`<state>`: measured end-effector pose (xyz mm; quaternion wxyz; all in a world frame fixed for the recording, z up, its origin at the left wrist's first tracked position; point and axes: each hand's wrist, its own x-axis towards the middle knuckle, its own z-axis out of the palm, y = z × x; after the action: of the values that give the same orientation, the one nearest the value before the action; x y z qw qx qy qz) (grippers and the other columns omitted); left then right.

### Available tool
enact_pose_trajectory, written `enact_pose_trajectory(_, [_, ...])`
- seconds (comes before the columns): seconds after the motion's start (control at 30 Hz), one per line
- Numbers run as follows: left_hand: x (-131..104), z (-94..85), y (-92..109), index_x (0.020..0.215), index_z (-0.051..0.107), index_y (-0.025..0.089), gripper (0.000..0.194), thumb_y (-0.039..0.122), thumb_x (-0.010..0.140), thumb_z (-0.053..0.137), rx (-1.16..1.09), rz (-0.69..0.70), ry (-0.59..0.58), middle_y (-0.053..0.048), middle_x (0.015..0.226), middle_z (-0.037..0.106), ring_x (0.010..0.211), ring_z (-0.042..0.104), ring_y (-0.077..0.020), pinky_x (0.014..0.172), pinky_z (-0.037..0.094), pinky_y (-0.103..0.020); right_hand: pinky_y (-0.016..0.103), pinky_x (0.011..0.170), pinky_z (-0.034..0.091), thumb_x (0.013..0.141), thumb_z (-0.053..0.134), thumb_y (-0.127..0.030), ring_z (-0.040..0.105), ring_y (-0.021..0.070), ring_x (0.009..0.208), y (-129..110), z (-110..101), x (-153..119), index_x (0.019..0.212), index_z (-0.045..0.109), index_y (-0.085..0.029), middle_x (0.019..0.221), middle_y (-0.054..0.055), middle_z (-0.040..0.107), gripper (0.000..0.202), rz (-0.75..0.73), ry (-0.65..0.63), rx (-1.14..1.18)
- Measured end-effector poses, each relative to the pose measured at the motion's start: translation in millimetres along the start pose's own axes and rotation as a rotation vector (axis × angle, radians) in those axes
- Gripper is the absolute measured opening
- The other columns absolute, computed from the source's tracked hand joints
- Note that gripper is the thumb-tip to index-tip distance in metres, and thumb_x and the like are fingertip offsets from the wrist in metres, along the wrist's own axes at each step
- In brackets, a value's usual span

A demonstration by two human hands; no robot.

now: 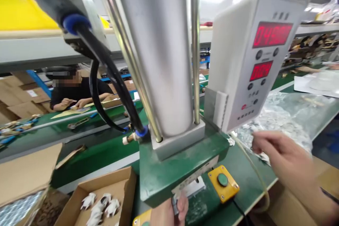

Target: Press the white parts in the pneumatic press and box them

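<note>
My left hand (169, 212) is at the bottom edge, under the green press frame (164, 176), pinching a small metal part (174, 205) by the white fixture (193, 187). My right hand (280, 155) reaches into a clear plastic bag of small metal parts (278, 120) on the right; its fingertips touch the parts, and whether it holds one I cannot tell. A large silver cylinder (161, 53) rises from the press.
A yellow box with a green button (223, 183) sits right of the fixture. A white controller with red digits (254, 60) stands beside the cylinder. A cardboard box with white parts (100, 204) lies at lower left. Another person (76, 91) works across the green conveyor (79, 130).
</note>
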<state>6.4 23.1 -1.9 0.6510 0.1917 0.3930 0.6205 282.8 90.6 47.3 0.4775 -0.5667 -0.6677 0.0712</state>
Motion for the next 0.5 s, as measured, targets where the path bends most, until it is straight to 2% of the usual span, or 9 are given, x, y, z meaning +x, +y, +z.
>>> enact_pose_trajectory(0.03, [7, 7.4, 1, 0.061, 0.051, 0.018, 0.025, 0.033, 0.078, 0.061, -0.032, -0.014, -0.031, 0.006, 0.044, 0.038, 0.036, 0.028, -0.0032, 0.035, 0.018, -0.018, 0.025, 0.061, 0.053, 0.091, 0.043, -0.039, 0.065, 0.0166, 0.069, 20, 0, 15, 0.103, 0.061, -0.023, 0.08, 0.002, 0.069, 0.027, 0.007, -0.049, -0.048])
enact_pose_trajectory(0.1, [14, 19.7, 1, 0.058, 0.047, 0.018, 0.028, 0.031, 0.073, 0.066, -0.081, -0.022, -0.069, 0.006, 0.044, 0.037, 0.038, 0.028, -0.0024, 0.038, 0.018, -0.018, 0.026, 0.059, 0.053, 0.089, 0.045, -0.037, 0.065, 0.0176, 0.066, 55, 11, 38, 0.093, 0.064, -0.02, 0.075, 0.003, 0.068, 0.026, -0.027, -0.178, -0.083])
enact_pose_trajectory(0.2, [16, 31.6, 2, 0.06, 0.05, 0.016, 0.027, 0.032, 0.07, 0.069, -0.137, -0.067, -0.117, 0.007, 0.044, 0.038, 0.037, 0.026, -0.0009, 0.037, 0.015, -0.017, 0.03, 0.068, 0.053, 0.084, 0.05, -0.029, 0.066, 0.02, 0.074, 92, 38, 50, 0.084, 0.069, -0.019, 0.082, 0.005, 0.07, 0.021, -0.117, -0.344, -0.128])
enact_pose_trajectory(0.3, [15, 39.4, 2, 0.059, 0.05, 0.016, 0.028, 0.029, 0.066, 0.074, -0.188, -0.082, -0.158, 0.008, 0.044, 0.036, 0.036, 0.025, -0.0002, 0.036, 0.015, -0.015, 0.032, 0.08, 0.049, 0.082, 0.049, -0.024, 0.064, 0.0212, 0.09, 109, 60, 43, 0.096, 0.069, -0.019, 0.102, 0.007, 0.067, 0.025, -0.213, -0.443, -0.155])
enact_pose_trajectory(0.4, [15, 44.8, 2, 0.061, 0.049, 0.017, 0.027, 0.026, 0.065, 0.074, -0.195, -0.076, -0.169, 0.009, 0.042, 0.032, 0.034, 0.022, -0.0013, 0.034, 0.016, -0.015, 0.031, 0.081, 0.047, 0.086, 0.043, -0.025, 0.064, 0.02, 0.087, 115, 72, 37, 0.089, 0.07, -0.019, 0.093, 0.006, 0.066, 0.027, -0.28, -0.502, -0.166])
enact_pose_trajectory(0.5, [15, 45.0, -1, 0.061, 0.053, 0.016, 0.02, 0.026, 0.07, 0.068, -0.143, -0.073, -0.147, 0.008, 0.041, 0.034, 0.033, 0.025, -0.0018, 0.035, 0.017, -0.016, 0.031, 0.075, 0.049, 0.087, 0.044, -0.027, 0.064, 0.0193, 0.078, 120, 72, 37, 0.085, 0.068, -0.019, 0.086, 0.005, 0.064, 0.025, -0.291, -0.501, -0.182])
